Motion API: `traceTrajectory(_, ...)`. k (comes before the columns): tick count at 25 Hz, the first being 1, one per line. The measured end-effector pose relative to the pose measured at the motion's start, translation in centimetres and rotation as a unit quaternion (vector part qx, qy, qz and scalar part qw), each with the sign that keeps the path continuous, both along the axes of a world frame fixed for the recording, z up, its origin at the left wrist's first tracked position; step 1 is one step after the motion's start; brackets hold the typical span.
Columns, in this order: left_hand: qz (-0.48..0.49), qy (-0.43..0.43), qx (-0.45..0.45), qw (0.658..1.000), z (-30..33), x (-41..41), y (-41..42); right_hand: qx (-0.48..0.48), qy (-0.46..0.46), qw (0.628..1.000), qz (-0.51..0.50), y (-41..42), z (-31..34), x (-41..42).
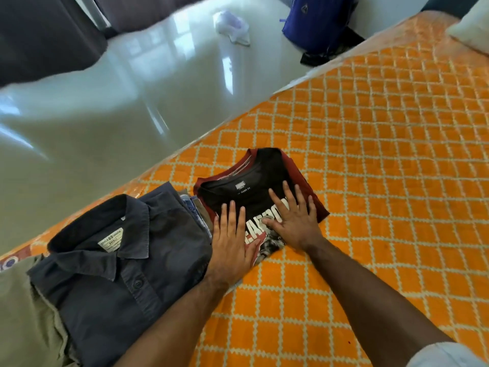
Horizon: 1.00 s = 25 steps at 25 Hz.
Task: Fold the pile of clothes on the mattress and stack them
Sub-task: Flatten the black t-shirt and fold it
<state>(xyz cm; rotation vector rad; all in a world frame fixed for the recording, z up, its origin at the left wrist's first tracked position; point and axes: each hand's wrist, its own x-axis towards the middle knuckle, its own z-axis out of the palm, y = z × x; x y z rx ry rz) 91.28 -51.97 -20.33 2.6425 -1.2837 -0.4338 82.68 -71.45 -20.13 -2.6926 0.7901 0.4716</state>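
Observation:
A folded black T-shirt (248, 181) with a white and red print lies on a folded dark red garment (315, 200) on the orange quilted mattress (370, 160). My left hand (231, 242) lies flat on the T-shirt's near left edge, fingers straight. My right hand (296, 218) presses flat on the print, fingers spread. To the left sits a folded dark blue collared shirt (127, 266) on top of other folded clothes, with denim (194, 210) showing at its edge.
A khaki garment (23, 313) lies at the lower left. Beyond the mattress edge is a glossy white floor (105, 115) with a white plastic bag (232, 25) and a blue backpack (315, 25). A white pillow (473, 27) sits at the far right corner.

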Motion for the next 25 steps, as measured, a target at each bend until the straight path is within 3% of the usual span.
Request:
traceTrajectory(2, 0.000, 0.000, 0.026, 1.000, 0.7, 0.3, 0.2, -0.041, 0.049, 0.998, 0.006, 0.5, 1.4, 0.8)
traceTrajectory(5, -0.028, 0.025, 0.134, 0.990, 4.4, 0.8, -0.2, -0.075, 0.090, 0.993, 0.023, 2.6, 5.3, 0.6)
traceTrajectory(7, -0.039, -0.006, 0.170, 0.985, 8.5, -0.2, 0.6, -0.089, 0.050, 0.994, 0.031, 4.5, 7.5, -1.6)
traceTrajectory(10, -0.036, -0.083, 0.082, 0.993, 15.5, -3.2, 6.0, -0.113, -0.060, 0.991, 0.043, 8.9, 11.2, -4.8)
traceTrajectory(12, -0.039, -0.141, 0.065, 0.987, 19.4, -4.2, 12.4, -0.112, -0.109, 0.984, 0.085, 13.6, 14.7, -4.7)
traceTrajectory(14, 0.022, -0.173, 0.056, 0.983, 22.9, -3.9, 19.9, -0.106, -0.141, 0.974, 0.141, 20.2, 19.4, -3.4)
traceTrajectory(19, 0.158, -0.154, 0.035, 0.975, 30.9, -3.7, 39.7, -0.078, -0.186, 0.955, 0.217, 40.8, 30.0, -0.7)
traceTrajectory(25, 0.203, -0.167, 0.014, 0.965, 35.9, -3.2, 65.4, -0.098, -0.203, 0.940, 0.257, 64.5, 37.9, 1.7)
